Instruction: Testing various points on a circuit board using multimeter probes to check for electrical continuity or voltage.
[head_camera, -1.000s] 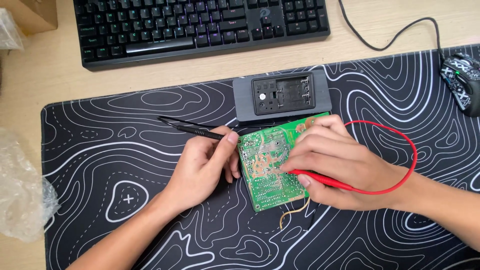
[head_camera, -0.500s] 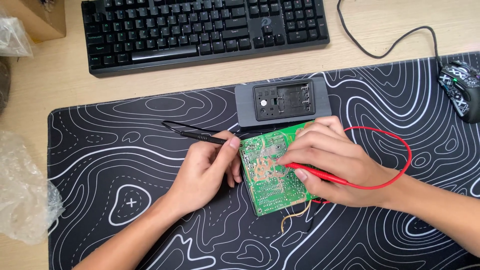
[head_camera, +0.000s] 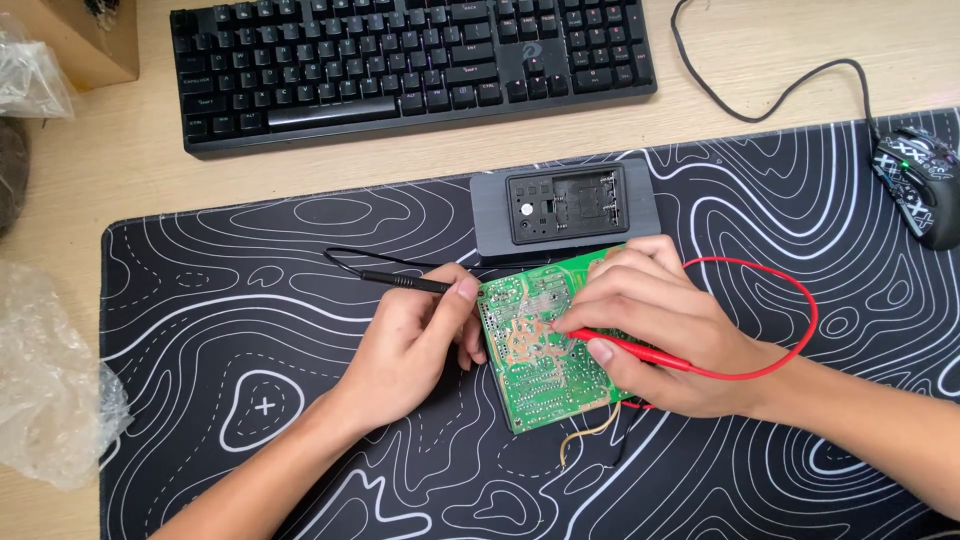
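Green circuit board flat on mat, just below grey meter | left hand fingers pinched on black probe at board's left edge | right hand fingers clamped on red probe, tip on solder side | risk: tip slipping, bridging close joints; unclamped board likely sliding.

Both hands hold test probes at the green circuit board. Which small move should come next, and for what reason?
Probably bring the thin black probe onto the solder side of the green circuit board. The right hand already presses the red probe tip on the board's copper traces, while the left hand holds the black one pointing sideways over the mat, apparently off the board.
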